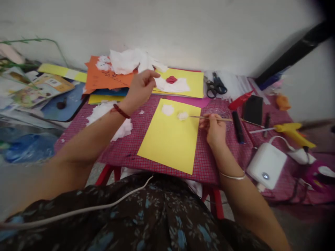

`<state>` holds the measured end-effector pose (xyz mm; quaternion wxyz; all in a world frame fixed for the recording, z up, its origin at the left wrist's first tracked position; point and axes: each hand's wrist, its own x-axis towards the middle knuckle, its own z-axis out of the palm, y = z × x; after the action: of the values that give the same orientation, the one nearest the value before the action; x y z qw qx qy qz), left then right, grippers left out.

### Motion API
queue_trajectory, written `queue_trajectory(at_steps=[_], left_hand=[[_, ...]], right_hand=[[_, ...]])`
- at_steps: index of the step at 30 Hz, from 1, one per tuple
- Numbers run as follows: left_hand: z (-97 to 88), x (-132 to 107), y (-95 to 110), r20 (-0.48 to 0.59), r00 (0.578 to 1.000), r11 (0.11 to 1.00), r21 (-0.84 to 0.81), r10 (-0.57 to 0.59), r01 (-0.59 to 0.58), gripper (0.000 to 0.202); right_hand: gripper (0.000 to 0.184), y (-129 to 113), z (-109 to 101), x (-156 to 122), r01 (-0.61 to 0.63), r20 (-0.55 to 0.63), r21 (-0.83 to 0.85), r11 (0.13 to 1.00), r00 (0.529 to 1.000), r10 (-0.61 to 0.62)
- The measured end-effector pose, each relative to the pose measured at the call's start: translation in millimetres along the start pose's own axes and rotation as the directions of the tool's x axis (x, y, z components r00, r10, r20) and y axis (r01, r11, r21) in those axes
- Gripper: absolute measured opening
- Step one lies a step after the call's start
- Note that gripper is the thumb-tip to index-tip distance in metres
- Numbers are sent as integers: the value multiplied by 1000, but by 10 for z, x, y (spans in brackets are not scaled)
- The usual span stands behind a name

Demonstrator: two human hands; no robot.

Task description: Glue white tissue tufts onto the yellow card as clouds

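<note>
A: What do we see as the biggest thing here?
B: Our table [146, 115], spread with a reddish-pink, finely checked cover. On it, right in front of us, lies a bright yellow rectangular sheet of paper [169, 143], flat, set slightly askew, one near corner close to the table's front edge.
A: How does the sheet look?
B: Smooth and mostly bare, with two pale patches up in its far half.
A: And our hands?
B: Our right hand [216, 127], beside the sheet's right edge, pinches a thin wooden-coloured stick [199, 117]. Our left hand [143, 85] hovers past the far left corner, fingers loosely bent; we can't tell whether it holds anything.
A: The patches?
B: The larger whitish, roundish patch [168, 110] sits left; the smaller, rough-edged white patch [182, 115] lies right by the stick's tip.
</note>
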<state>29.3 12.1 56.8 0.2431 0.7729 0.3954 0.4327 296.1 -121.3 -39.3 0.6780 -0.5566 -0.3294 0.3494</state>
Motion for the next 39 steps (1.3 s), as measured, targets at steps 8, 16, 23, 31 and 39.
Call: queue_trajectory(at_steps=[8,16,23,31,39], left_hand=[[-1264,-892,-129,-63,984,934,307,-169,180,12],[-957,-1703,-229,237,958,821,571,-162,-2,17],[-614,-1696,-288,139,951,753,647,-276,124,34],[-612,-1673,-413,54,953,769,604,-299,207,10],[-671,-1625,-427,126,961,778,617,-247,119,18]], right_hand=[[13,21,-8,-39,-23,8,1,1000,1000,23],[18,40,45,-90,25,11,-38,999,1000,-24],[19,-10,30,-70,94,14,-100,991,996,-94],[22,-10,19,-51,61,11,-107,992,998,-60],[26,4,33,-42,112,37,-119,987,993,-108]])
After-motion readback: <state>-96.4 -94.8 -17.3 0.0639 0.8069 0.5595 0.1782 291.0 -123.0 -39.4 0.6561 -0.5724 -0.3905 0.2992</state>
